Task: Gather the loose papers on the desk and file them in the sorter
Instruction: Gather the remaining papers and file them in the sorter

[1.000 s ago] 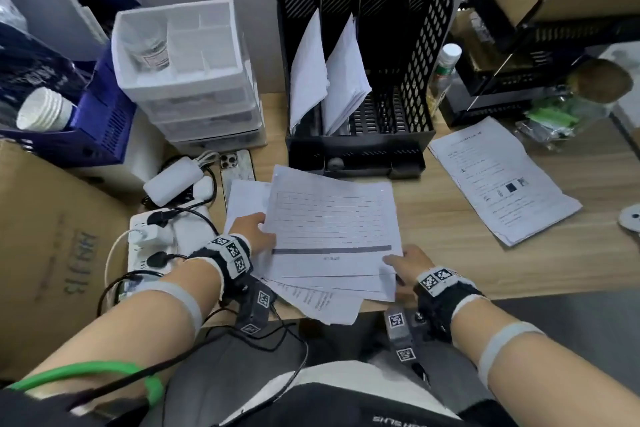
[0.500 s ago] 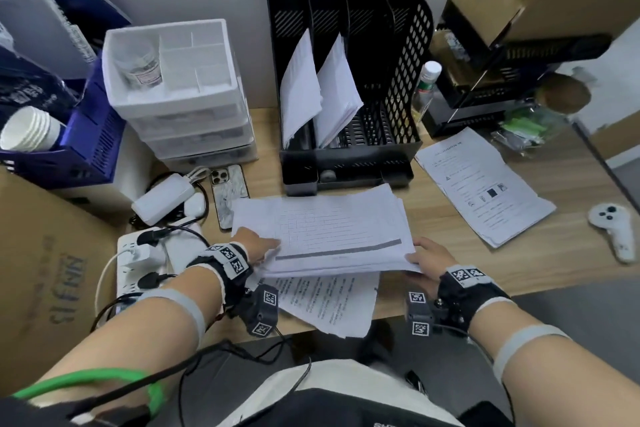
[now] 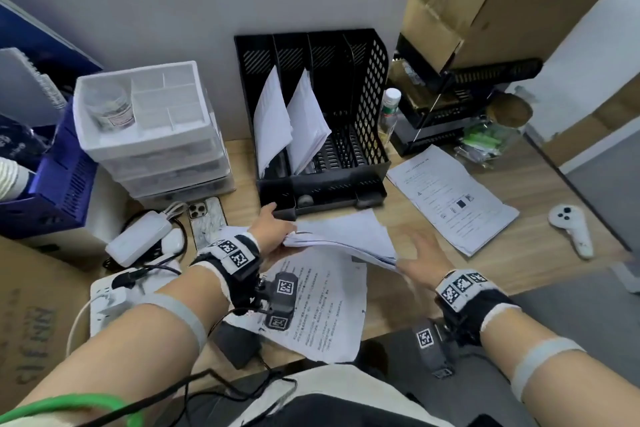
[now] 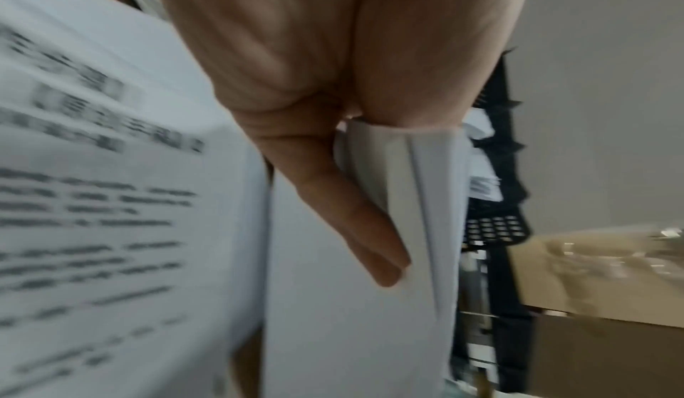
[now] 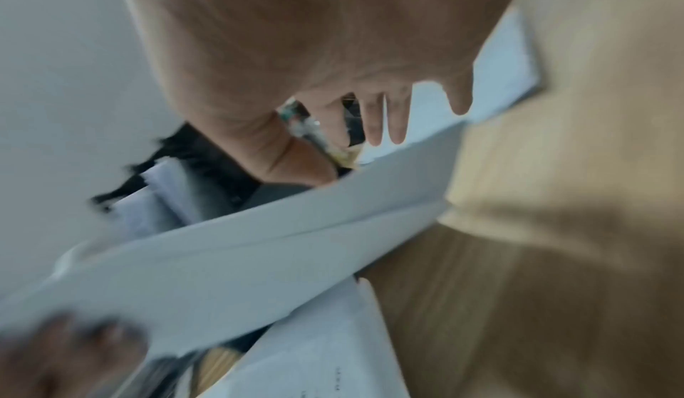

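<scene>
My left hand (image 3: 273, 232) pinches the left edge of a stack of white papers (image 3: 343, 236), lifted off the wooden desk and tilted; the left wrist view shows my fingers (image 4: 355, 229) under the stack (image 4: 425, 214) and my thumb on top. My right hand (image 3: 420, 258) hovers open with spread fingers (image 5: 385, 118) just right of the stack (image 5: 259, 246), holding nothing. Below lies a printed sheet (image 3: 322, 302) at the desk's front edge. Another printed sheet (image 3: 450, 198) lies at the right. The black mesh sorter (image 3: 318, 121) stands against the wall with papers in two left slots.
White drawer unit (image 3: 152, 128) and blue basket (image 3: 62, 180) at the left. A phone (image 3: 207, 222), a charger (image 3: 138, 239) and a power strip (image 3: 110, 298) with cables lie by my left arm. A white controller (image 3: 571, 229) lies right. Bottle (image 3: 389, 111) and black rack (image 3: 450, 114) beside the sorter.
My left hand has lifted the stack off the desk towards the sorter. My right hand has let go of its right edge and opened. The lower sheet stays on the desk.
</scene>
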`<state>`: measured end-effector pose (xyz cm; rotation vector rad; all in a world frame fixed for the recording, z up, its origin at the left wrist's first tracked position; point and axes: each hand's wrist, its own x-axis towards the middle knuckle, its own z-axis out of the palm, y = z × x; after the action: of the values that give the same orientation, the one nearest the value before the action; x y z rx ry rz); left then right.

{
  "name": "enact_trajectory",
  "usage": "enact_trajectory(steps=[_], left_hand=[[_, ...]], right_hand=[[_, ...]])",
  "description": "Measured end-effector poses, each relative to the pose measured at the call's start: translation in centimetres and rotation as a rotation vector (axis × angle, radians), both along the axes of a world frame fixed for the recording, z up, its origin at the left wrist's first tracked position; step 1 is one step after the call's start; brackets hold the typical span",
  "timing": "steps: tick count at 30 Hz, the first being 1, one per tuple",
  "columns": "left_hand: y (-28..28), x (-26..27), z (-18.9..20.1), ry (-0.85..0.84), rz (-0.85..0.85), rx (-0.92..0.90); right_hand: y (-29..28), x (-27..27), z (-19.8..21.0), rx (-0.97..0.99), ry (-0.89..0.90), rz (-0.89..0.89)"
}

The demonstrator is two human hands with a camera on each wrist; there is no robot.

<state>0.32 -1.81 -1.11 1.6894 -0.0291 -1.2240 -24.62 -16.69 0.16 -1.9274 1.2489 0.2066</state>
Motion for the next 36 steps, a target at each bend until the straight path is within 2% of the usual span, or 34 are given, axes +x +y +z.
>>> enact_trajectory(steps=[2,4,5,7,10,12,15,17,20,25,29,34,36], left_hand=[[-1.7,-0.7,3.0,0.064,0.0,-0.131],[-3.2,-1.5,6.2,0.092,-0.066,-0.199],[-3.9,-1.6,7.5,0.088,-0.111,-0.221],[-5.1,-2.0,9.5,0.047,-0.213,-0.261],[-6.6,-2.5,12.3,-0.019,-0.345,-0.33],[-7.1,-2.5,13.2,-0.019,-0.33,-0.401],[-7.9,-1.6,12.8,-0.02,-0.163,-0.49],[-8.5,-1.0,11.7,-0.071,-0.045,-0.479],[-9.1,-0.4,9.6,-0.097,0.021,-0.413],[-10.8,-0.6,7.8,-0.118,-0.229,-0.261],[-13.2,-0.5,7.1,-0.203,-0.314,-0.209],[-16.6,-0.9,7.3,-0.353,-0.443,-0.148],[-18.3,-0.7,6.9,-0.367,-0.393,-0.184]], right_hand=[[0.3,0.9,1.4,0.104,-0.099,0.217],[0.7,1.8,2.4,0.207,-0.183,0.31],[0.8,2.4,2.7,0.162,-0.234,0.32],[0.6,3.2,3.2,-0.022,-0.259,0.229],[-0.7,3.7,4.2,-0.266,-0.186,0.053],[-1.6,3.5,5.5,-0.385,-0.146,-0.007],[-3.1,2.9,7.8,-0.521,-0.143,-0.091],[-4.4,2.8,8.9,-0.548,-0.192,-0.192],[-6.3,3.9,9.9,-0.554,-0.28,-0.281],[-8.6,7.8,11.6,-0.544,-0.367,-0.213],[-10.3,11.7,11.5,-0.522,-0.38,-0.176],[-11.9,16.4,11.5,-0.499,-0.481,-0.17],[-12.5,18.2,11.4,-0.436,-0.562,-0.176]])
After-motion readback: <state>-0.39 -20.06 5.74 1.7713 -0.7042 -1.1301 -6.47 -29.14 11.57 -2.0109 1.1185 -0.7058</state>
